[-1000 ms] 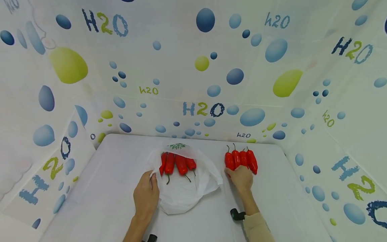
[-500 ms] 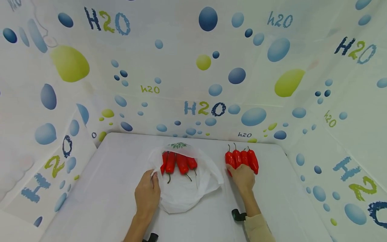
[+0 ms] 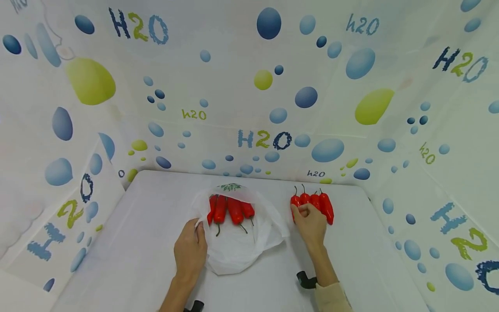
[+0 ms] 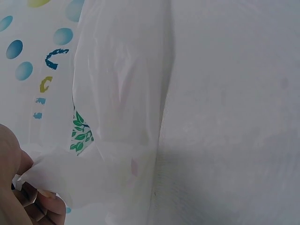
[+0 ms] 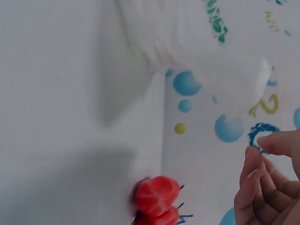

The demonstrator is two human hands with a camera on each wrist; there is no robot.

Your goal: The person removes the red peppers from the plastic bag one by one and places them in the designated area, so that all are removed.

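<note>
My left hand (image 3: 189, 250) pinches the left edge of a thin white plastic bag (image 3: 234, 260), which lies with its mouth towards me. Green leaf print marks the bag's far side. Several red chili peppers (image 3: 235, 211) lie inside, their green stems pointing towards me. On the right, a row of red chili peppers (image 3: 325, 208) rests on the table, stems pointing away. My right hand (image 3: 313, 225) hovers at the near ends of this row and overlaps them in the head view. In the right wrist view its fingers are loosely bent, with nothing between thumb and fingertips (image 5: 252, 176).
The white table (image 3: 128, 242) is enclosed by white sheets (image 3: 218, 78) printed with blue and green drops and H2O lettering. Each wrist carries a small black camera mount, the right mount (image 3: 306, 280) hanging low over the table.
My right hand has come up off the near ends of the row of chili peppers, its fingers now raised over them. The left hand and the bag stay in place.
</note>
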